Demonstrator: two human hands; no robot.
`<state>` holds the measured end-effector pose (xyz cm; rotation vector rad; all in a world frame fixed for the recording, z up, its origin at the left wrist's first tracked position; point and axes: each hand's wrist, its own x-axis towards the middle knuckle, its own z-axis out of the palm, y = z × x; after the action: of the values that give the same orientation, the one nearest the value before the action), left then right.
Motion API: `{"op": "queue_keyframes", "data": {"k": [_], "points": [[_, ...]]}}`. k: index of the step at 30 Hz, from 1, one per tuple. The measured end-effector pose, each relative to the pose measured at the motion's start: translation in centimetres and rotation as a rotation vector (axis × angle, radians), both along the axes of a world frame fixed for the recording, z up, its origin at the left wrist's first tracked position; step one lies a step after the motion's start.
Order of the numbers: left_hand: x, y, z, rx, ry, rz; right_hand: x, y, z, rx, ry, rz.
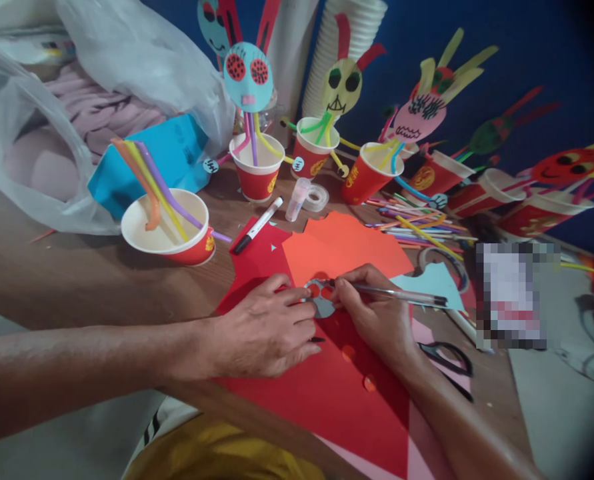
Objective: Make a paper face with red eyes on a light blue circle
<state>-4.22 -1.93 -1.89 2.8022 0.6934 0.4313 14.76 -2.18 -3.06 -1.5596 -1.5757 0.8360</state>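
Note:
A small grey paper face cut-out (pixel 321 305) with two red circle eyes lies on a red paper sheet (pixel 327 393). My left hand (pixel 264 330) rests on the red sheet, its fingertips pinning the cut-out's left edge. My right hand (pixel 371 310) grips a pen (pixel 401 295) whose tip meets the cut-out at its red eyes. An orange paper sheet (pixel 347 248) lies just behind. Two loose red paper circles (pixel 348 353) sit on the red sheet near my right wrist.
A cup with bent straws (pixel 169 230) stands at left, a black marker (pixel 257 225) beside it. Finished cup-and-straw paper monsters (pixel 257 167) line the back. Loose straws (pixel 421 227), a tape roll (pixel 318 197), scissors (pixel 447 360) and a plastic bag (pixel 51 133) surround the work area.

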Motion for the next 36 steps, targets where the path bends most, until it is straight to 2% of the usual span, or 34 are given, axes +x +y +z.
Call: {"op": "queue_keyframes", "data": {"k": [11,36], "points": [[0.02,-0.05,0.16,0.013,0.006,-0.004,0.22,0.25,0.61,-0.061,0.13,-0.05],[0.06,-0.06,0.06,0.018,0.007,-0.003,0.26,-0.18,0.36,-0.026,0.063,0.043]]}}
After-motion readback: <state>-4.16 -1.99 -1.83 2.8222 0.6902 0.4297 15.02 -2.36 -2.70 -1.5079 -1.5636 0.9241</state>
